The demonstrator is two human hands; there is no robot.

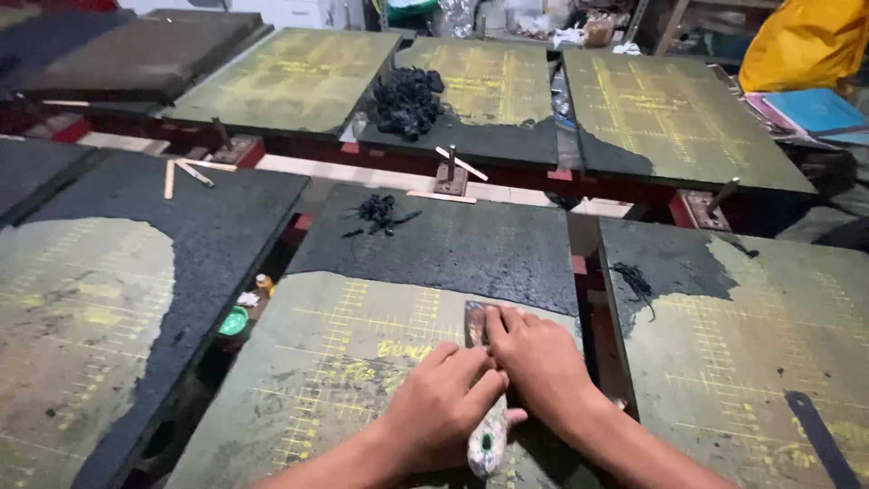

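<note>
Evidently stiff and light, the scraper suits its handle grip: left hand clenches it, right hand presses flat on the blade, on the green board.

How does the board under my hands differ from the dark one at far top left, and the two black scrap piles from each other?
The board under the hands shows bare green surface with yellow grid lines and black coating only on its far part; the far top-left board looks wholly dark. The pile on the middle back board is large and heaped; the pile on the near board is small and flat. Both boards are flat rectangular panels.
</note>
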